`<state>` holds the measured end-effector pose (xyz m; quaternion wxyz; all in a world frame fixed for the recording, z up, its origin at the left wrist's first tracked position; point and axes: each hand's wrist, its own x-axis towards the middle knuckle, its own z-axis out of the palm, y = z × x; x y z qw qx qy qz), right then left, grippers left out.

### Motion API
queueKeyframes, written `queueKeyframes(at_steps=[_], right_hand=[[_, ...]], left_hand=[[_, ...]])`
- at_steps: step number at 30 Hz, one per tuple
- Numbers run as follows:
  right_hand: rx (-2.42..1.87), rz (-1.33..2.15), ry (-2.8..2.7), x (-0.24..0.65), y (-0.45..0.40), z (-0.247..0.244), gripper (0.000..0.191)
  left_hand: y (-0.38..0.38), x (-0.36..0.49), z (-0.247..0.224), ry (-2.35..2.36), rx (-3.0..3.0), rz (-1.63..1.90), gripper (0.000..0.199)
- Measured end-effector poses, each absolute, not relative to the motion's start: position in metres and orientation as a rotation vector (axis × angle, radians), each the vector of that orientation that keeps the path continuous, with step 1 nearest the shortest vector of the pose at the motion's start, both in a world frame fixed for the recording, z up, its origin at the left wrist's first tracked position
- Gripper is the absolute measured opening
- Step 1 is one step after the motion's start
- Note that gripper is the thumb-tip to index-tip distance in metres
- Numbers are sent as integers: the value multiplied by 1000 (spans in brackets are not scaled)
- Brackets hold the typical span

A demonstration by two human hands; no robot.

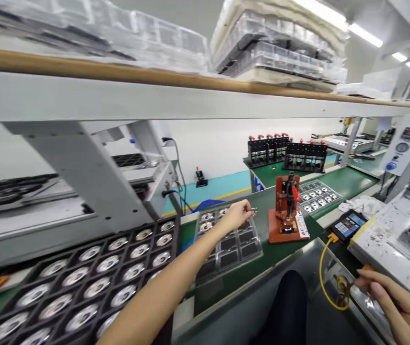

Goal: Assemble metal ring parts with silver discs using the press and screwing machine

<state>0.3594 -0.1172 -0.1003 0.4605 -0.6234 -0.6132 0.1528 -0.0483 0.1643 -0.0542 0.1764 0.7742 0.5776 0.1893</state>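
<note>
My left hand (239,214) reaches forward over a clear plastic tray (258,251). Its fingertips pinch a small shiny metal part (254,211), too small to name. Beyond them, to the right, stands a red toggle-clamp fixture (287,211) on the green bench. At the lower right, my right hand (397,304) has its thumb and fingers closed together beside the white machine. An amber, brownish piece (344,287) shows at those fingertips, near a yellow cable (322,278); whether the fingers grip it is unclear.
A black tray (93,282) of round metal parts lies at left. Another clear tray (320,197) of round parts sits behind the fixture. A keypad controller (348,225) and white cloth (363,206) are at right. The shelf (190,98) crosses overhead, loaded with plastic trays (284,57).
</note>
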Motion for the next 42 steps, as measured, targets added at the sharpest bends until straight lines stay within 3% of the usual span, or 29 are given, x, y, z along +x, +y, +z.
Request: queueKeyframes(at_steps=[4,8,11,14,20,26,31,36,42], right_hand=[[-1379,641,-1462,325,-99,-71,46],[-1215,748,-1474,303,-81,-46,59],[-1200,720,-1451,307,-81,-37,50],[-1233,630,-1410,322,-93,-35,37],[-1414,382,-1308,365,-126,-43,35],[-1723,-76,-1160,429,-168,-34,31],[-1787,-157,-1051,448,-205,-20,34],[-1798,-135,-927,452,-229,-21,40],[-1906,-128,-1042,495,-186,-9,43]], left_hand=[[95,13,-32,1089,2407,696,4],[43,76,-18,133,2783,1162,16],[31,114,-11,-104,2870,1333,13],[29,143,-9,-186,2853,1357,12],[20,207,-18,-391,2833,1280,13],[60,313,1,-92,2624,719,49],[120,405,22,96,2537,265,68],[138,445,19,54,2510,96,50],[131,450,23,63,2477,262,37]])
